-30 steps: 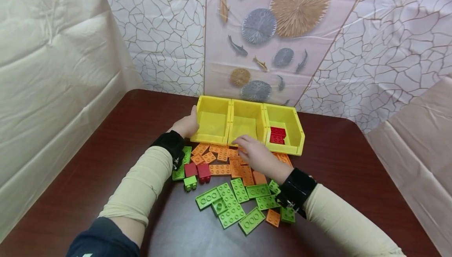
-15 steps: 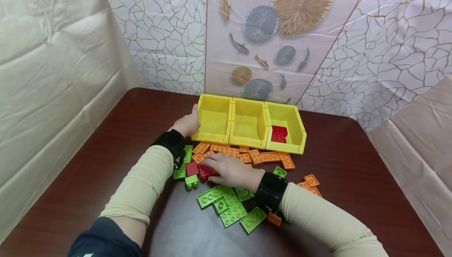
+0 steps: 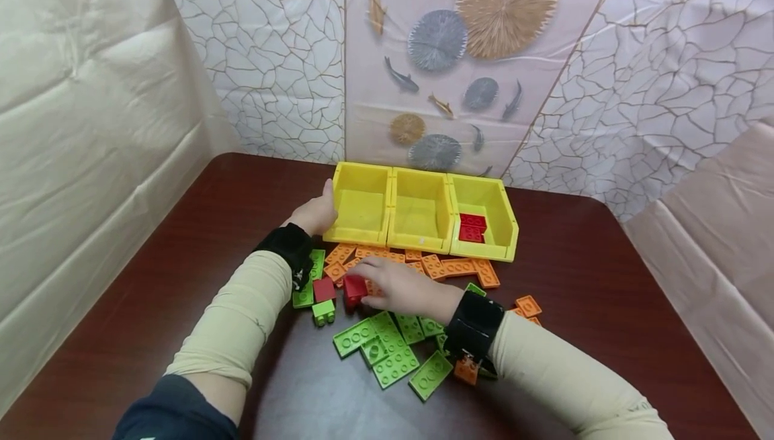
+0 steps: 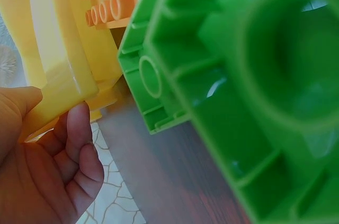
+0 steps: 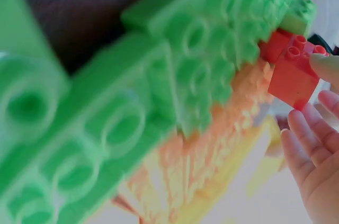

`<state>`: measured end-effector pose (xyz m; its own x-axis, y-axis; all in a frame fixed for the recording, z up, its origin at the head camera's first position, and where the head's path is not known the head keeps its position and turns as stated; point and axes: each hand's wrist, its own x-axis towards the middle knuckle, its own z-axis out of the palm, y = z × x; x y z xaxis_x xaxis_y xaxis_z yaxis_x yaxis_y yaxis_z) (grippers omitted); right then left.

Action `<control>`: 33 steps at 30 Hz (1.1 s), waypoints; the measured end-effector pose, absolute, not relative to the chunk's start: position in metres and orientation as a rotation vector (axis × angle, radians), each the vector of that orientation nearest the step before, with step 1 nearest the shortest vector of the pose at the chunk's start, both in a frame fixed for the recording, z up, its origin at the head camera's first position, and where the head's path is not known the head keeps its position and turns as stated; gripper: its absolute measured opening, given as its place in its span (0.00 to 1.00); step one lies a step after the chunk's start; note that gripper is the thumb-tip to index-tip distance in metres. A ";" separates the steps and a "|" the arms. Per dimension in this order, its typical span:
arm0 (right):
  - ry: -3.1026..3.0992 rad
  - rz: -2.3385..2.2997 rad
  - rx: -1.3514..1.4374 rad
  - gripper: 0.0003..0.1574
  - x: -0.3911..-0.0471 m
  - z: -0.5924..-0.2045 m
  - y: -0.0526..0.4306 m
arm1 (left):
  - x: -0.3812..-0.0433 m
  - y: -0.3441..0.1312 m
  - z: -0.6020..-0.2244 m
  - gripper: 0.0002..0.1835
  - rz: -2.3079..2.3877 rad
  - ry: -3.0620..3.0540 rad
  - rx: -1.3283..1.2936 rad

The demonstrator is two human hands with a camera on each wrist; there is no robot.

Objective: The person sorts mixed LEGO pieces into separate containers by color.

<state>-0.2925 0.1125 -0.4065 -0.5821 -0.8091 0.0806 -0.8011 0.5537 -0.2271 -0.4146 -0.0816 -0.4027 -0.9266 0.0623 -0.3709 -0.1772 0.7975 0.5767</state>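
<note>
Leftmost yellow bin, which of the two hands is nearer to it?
Left. The left hand grips the leftmost bin at its outer side; the right hand is apart from it, in front and rightward, pinching a red brick.

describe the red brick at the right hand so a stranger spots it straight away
In the head view, find the row of three yellow bins. In front of the leftmost bin, past some orange bricks, is the red brick. Unlike the loose red brick to its left, it is gripped by the right hand.
</note>
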 end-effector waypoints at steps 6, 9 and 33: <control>2.821 -0.468 -1.209 0.30 -0.295 -0.391 0.147 | -0.414 -0.085 -0.401 0.40 0.901 2.593 -0.125; 2.883 -0.516 -1.128 0.30 -0.297 -0.385 0.173 | -0.414 -0.087 -0.401 0.32 0.883 2.599 -0.092; 3.232 -0.297 -0.552 0.30 -0.329 -0.382 0.312 | -0.415 -0.084 -0.404 0.34 0.940 2.591 -0.124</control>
